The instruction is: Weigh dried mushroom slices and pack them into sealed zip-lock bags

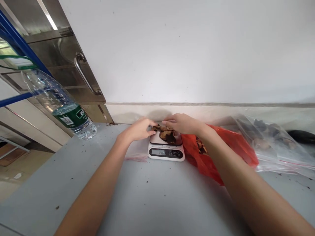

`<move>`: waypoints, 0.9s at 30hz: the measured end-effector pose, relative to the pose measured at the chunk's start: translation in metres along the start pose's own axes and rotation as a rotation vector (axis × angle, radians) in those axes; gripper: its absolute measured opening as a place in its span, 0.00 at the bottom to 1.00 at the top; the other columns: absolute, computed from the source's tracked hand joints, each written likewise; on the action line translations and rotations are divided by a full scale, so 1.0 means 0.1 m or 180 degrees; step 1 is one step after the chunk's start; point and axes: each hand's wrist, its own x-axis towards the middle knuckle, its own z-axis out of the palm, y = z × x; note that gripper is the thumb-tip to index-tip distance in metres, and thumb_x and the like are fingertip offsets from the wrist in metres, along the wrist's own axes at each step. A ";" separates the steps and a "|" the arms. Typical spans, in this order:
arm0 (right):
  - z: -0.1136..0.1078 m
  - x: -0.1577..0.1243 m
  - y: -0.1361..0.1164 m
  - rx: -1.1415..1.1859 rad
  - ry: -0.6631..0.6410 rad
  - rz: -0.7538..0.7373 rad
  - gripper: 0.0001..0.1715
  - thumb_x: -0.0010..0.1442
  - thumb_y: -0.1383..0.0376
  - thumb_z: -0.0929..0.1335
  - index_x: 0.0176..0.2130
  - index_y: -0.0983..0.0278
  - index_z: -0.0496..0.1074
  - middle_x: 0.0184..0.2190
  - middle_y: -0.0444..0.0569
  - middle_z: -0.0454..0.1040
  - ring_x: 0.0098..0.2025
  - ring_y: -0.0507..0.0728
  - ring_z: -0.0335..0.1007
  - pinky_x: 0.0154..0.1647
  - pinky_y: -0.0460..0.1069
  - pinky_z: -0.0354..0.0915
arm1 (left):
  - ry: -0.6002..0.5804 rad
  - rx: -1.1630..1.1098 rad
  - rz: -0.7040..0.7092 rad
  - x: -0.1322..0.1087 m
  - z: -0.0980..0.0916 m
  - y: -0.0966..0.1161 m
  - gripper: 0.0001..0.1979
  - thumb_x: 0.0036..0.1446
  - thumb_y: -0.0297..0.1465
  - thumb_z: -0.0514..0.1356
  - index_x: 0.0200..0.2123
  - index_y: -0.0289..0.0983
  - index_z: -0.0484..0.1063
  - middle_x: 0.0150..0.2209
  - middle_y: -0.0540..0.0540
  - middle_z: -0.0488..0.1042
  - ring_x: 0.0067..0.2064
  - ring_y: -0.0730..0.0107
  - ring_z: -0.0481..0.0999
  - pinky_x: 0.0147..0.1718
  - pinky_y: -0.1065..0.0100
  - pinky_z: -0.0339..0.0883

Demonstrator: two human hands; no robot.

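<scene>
A white digital scale [166,158] sits on the grey table and its display reads about 14.6. Several dried brown, curled pieces [167,135], dark on one side, are heaped on its plate; their exact kind is unclear. From the left, my left hand [140,128] closes thumb and fingers on a piece at the heap's edge. My right hand [183,124] reaches over from the other side, its fingers closed on the back of the heap. Beside the scale lies an open red plastic bag [228,141] with more brown pieces in it, partly behind my right forearm.
Clear zip bags [136,154] lie flat left of the scale. More clear bags [278,147], some holding dark pieces, lie at the right. A large water bottle [71,114] stands at the table's left edge. The white wall [192,52] rises behind. Crumbs dot the table [152,203].
</scene>
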 end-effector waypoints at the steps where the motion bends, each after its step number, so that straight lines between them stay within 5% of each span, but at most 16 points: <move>1: 0.01 0.02 0.02 -0.0038 0.0064 0.0050 0.18 0.71 0.59 0.62 0.38 0.59 0.79 0.40 0.51 0.84 0.41 0.60 0.79 0.41 0.51 0.69 | 0.0058 -0.0026 -0.0034 0.00 0.00 0.01 0.14 0.61 0.31 0.60 0.47 0.38 0.83 0.50 0.43 0.85 0.48 0.53 0.82 0.49 0.61 0.72; 6: 0.03 0.05 0.09 -0.0051 0.0334 0.0326 0.10 0.64 0.69 0.67 0.39 0.63 0.79 0.43 0.54 0.84 0.42 0.60 0.79 0.41 0.49 0.69 | 0.0357 -0.0122 -0.0244 0.03 0.02 0.02 0.10 0.57 0.27 0.65 0.42 0.35 0.84 0.44 0.40 0.86 0.46 0.55 0.83 0.46 0.63 0.74; 15: -0.12 -0.03 0.09 0.0388 0.0653 0.0462 0.18 0.55 0.78 0.68 0.42 0.65 0.81 0.39 0.52 0.85 0.40 0.59 0.81 0.39 0.47 0.71 | 0.0843 -0.0123 -0.0290 0.01 -0.04 0.07 0.09 0.61 0.26 0.62 0.38 0.36 0.84 0.40 0.43 0.86 0.42 0.58 0.84 0.44 0.63 0.76; 19: -0.40 -0.26 0.14 0.0504 0.0734 0.0508 0.17 0.54 0.75 0.68 0.43 0.63 0.80 0.35 0.50 0.85 0.35 0.58 0.80 0.36 0.49 0.70 | 0.1016 -0.0361 0.0168 -0.01 -0.04 0.35 0.08 0.61 0.26 0.64 0.40 0.37 0.85 0.38 0.45 0.85 0.38 0.62 0.83 0.40 0.66 0.76; 23: -0.70 -0.59 0.27 0.0004 0.0303 0.0549 0.23 0.50 0.69 0.70 0.47 0.59 0.78 0.33 0.46 0.82 0.31 0.59 0.77 0.31 0.51 0.69 | 0.0778 -0.0516 0.0835 0.00 0.14 0.78 0.07 0.62 0.26 0.66 0.41 0.39 0.84 0.36 0.49 0.85 0.31 0.68 0.80 0.33 0.68 0.72; 27: -0.81 -0.80 0.41 -0.0427 -0.0301 0.0690 0.05 0.46 0.68 0.69 0.26 0.58 0.74 0.25 0.45 0.75 0.28 0.58 0.70 0.27 0.51 0.63 | 0.0614 -0.0100 0.1253 0.03 0.33 1.03 0.06 0.65 0.29 0.66 0.42 0.38 0.84 0.39 0.46 0.84 0.37 0.64 0.80 0.34 0.67 0.69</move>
